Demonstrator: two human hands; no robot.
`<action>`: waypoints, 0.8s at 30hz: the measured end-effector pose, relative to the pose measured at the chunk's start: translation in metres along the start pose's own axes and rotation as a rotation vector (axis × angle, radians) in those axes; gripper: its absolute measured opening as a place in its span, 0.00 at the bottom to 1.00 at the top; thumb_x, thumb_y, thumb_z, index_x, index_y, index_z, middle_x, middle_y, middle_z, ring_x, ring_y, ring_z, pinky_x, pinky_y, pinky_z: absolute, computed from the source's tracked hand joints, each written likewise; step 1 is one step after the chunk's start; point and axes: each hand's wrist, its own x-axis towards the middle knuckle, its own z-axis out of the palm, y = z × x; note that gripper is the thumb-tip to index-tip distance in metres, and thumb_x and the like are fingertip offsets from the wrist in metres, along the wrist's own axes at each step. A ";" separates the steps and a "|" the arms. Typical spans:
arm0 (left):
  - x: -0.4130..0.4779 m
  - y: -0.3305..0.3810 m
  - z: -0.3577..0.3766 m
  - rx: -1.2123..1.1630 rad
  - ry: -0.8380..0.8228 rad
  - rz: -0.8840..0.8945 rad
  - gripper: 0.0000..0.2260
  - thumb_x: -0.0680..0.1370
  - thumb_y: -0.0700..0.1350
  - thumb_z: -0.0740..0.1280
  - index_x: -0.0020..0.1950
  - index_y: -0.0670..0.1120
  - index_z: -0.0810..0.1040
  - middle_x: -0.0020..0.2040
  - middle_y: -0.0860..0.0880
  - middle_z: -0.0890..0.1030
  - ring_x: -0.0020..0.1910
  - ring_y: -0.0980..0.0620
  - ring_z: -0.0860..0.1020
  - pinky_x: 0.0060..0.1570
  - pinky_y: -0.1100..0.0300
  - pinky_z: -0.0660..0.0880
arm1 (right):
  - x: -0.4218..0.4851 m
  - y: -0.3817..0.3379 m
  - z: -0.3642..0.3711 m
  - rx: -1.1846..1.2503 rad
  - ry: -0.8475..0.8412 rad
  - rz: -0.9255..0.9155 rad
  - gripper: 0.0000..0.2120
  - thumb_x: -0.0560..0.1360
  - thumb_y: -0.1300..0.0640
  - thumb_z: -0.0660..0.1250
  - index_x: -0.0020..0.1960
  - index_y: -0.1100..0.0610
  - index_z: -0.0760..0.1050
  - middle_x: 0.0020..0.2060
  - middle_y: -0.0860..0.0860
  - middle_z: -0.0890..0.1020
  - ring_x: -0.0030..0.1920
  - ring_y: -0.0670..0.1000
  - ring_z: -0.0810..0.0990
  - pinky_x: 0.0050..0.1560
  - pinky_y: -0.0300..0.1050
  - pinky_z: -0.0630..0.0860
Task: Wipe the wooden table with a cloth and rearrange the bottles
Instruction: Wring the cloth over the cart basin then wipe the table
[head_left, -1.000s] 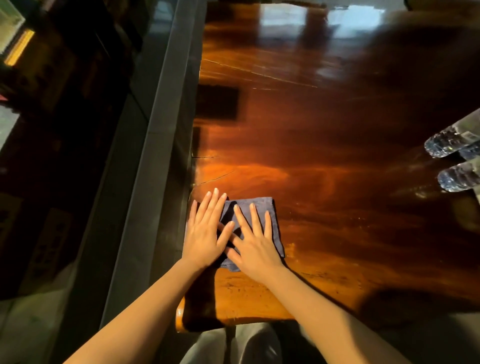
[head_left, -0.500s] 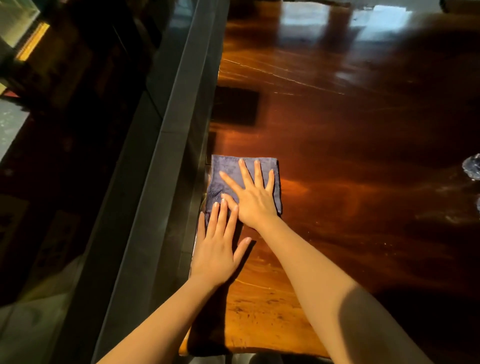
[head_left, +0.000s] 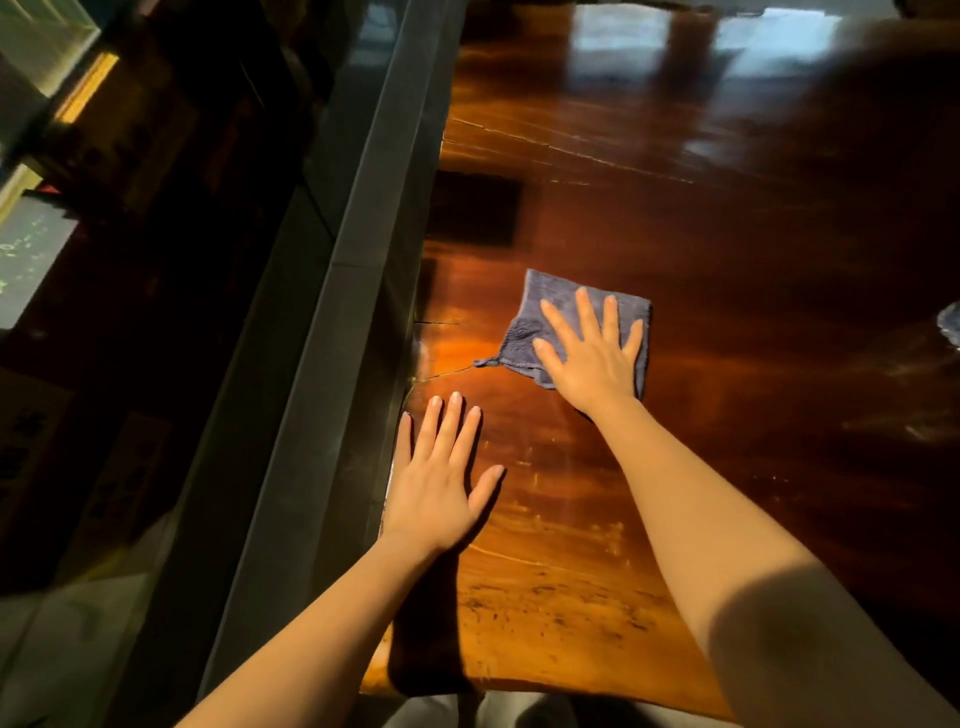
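A folded blue-grey cloth (head_left: 545, 312) lies on the glossy wooden table (head_left: 727, 234), a little in from its left edge. My right hand (head_left: 592, 358) presses flat on the cloth with fingers spread, covering most of it. My left hand (head_left: 436, 483) rests flat on bare wood near the table's left edge, nearer to me than the cloth and apart from it, holding nothing. Only a sliver of one clear plastic bottle (head_left: 950, 325) shows at the far right edge of the view.
A grey ledge (head_left: 332, 322) runs along the table's left side, with a dark drop beyond it. A dark rectangular patch (head_left: 475, 208) sits on the wood beyond the cloth. A crack (head_left: 447, 371) runs in from the left edge. The table's near edge (head_left: 519, 680) is close to my body.
My right hand has slid the cloth forward and then right, away from the left edge. My left hand came off the cloth and now lies on bare wood. The bottles have almost left the view.
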 end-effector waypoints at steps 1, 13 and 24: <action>0.000 0.000 0.000 0.006 0.001 0.000 0.31 0.77 0.66 0.46 0.76 0.52 0.51 0.78 0.49 0.53 0.77 0.49 0.48 0.74 0.46 0.43 | -0.006 0.014 0.000 -0.008 0.008 0.036 0.26 0.77 0.34 0.44 0.74 0.34 0.44 0.78 0.47 0.44 0.77 0.58 0.38 0.72 0.67 0.39; 0.000 0.001 0.002 0.004 -0.016 -0.016 0.31 0.77 0.67 0.42 0.77 0.53 0.48 0.78 0.50 0.49 0.77 0.49 0.43 0.75 0.43 0.43 | -0.116 0.076 0.010 0.020 0.054 0.499 0.28 0.78 0.35 0.42 0.76 0.38 0.39 0.78 0.49 0.42 0.77 0.59 0.38 0.72 0.70 0.40; -0.069 0.018 -0.009 -0.023 -0.033 -0.054 0.31 0.78 0.64 0.42 0.77 0.50 0.52 0.77 0.45 0.53 0.77 0.45 0.48 0.74 0.44 0.42 | -0.139 -0.042 0.034 0.163 0.041 0.688 0.30 0.78 0.35 0.43 0.75 0.41 0.36 0.77 0.57 0.39 0.74 0.67 0.34 0.65 0.76 0.34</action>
